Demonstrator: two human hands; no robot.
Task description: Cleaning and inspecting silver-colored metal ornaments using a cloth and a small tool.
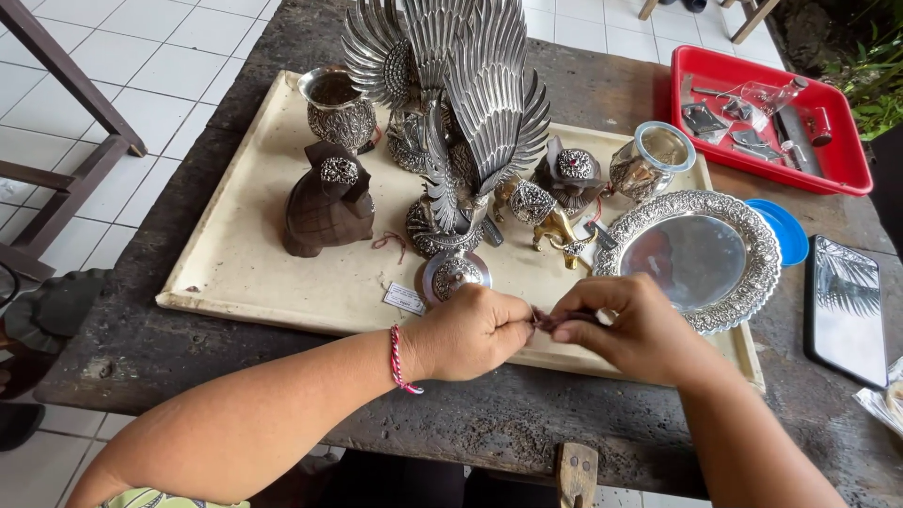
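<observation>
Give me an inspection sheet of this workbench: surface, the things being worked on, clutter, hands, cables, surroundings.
Surface: dark, rough wooden table carrying a cream tray.
Job's things: a small dark piece pinched between both hands; too small to tell what it is.
Clutter: on the cream tray, a silver bird statue, dark wooden figure, ornate cup, silver jar, embossed silver plate, small paper tag. Beside it, a red tray of small tools, a blue lid and a phone.
Hands: left hand and right hand meet over the tray's front edge; the left wrist wears a red-and-white string bracelet.
Cables: nothing seen.
Surroundings: white tiled floor, wooden frame at left, plants at upper right.
</observation>
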